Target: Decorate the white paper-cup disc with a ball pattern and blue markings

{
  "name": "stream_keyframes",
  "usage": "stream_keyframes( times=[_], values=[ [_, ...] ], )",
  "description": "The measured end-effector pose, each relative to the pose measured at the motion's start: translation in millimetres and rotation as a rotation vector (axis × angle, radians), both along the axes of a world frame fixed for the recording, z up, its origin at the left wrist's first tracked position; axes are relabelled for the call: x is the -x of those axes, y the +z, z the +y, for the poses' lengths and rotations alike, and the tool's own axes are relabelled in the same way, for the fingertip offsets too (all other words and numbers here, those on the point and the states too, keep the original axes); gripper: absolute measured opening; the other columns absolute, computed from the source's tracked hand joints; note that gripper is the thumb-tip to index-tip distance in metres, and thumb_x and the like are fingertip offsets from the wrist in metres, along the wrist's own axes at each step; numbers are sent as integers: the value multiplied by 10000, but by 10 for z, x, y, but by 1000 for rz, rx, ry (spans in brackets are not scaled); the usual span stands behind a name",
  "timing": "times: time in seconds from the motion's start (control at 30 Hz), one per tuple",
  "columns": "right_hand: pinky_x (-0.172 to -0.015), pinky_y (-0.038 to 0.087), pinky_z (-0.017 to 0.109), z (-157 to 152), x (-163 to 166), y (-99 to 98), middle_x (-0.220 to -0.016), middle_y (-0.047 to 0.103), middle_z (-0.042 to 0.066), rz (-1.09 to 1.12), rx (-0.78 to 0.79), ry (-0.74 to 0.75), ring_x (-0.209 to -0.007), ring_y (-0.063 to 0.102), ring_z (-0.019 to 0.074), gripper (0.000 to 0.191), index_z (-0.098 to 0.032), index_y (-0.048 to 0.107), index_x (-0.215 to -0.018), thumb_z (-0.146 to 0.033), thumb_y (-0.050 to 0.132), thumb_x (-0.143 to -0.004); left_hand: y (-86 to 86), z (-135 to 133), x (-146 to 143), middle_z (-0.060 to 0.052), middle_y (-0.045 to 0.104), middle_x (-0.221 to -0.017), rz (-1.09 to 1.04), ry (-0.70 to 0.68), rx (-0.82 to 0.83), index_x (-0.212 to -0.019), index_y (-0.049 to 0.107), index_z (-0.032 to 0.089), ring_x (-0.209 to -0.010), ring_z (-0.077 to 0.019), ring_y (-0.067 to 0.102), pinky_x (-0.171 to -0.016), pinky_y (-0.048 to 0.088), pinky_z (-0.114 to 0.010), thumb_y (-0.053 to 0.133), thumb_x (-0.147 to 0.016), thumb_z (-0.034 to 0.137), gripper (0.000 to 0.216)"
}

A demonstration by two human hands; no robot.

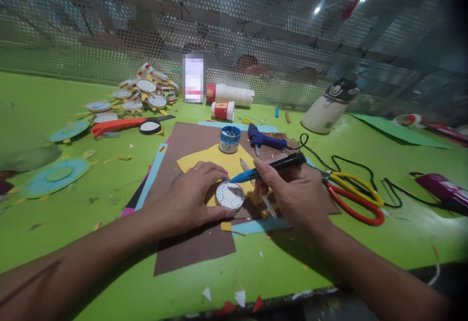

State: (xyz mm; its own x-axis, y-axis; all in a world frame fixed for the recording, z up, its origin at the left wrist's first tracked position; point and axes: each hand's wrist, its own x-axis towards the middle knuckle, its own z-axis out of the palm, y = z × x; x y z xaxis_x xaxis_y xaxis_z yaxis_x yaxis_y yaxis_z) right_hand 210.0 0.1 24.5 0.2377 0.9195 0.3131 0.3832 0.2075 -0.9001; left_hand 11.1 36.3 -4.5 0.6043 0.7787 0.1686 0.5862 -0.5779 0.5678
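My left hand (199, 189) grips the edge of a small round white disc (230, 198), thumb in front and fingers behind. Black lines divide the disc's face, and blue dots run round its rim. In my right hand (292, 189) is a blue-and-black marker pen (268, 166), its tip at the disc's upper edge. Under the disc lie yellow paper (199, 160) and brown paper (197, 257). A clear pen (268, 206) rests beneath my right hand. Just beyond the disc stands a small jar with blue paint on it (229, 140).
A blue glue gun (266, 139) with a black cord lies behind my right hand, scissors (356, 191) to its right. At the back are stacked decorated discs (146, 87), paper cups (223, 110) and a tilted pale container (329, 106). An orange-handled cutter (119, 126) lies left.
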Motion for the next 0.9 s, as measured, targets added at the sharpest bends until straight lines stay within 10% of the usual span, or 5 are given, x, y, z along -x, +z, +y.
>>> stream_keyframes(
  times=[0.9],
  values=[
    [-492, 505, 208, -26, 43, -98, -507, 630, -21, -24, -65, 126, -477, 591, 112, 314, -188, 674, -567, -400, 730, -791, 5, -8, -11, -108, 610, -1240, -29, -11, -28, -1126, 636, 203, -1162, -337, 549, -973, 460, -524, 783, -747, 468, 486]
  ],
)
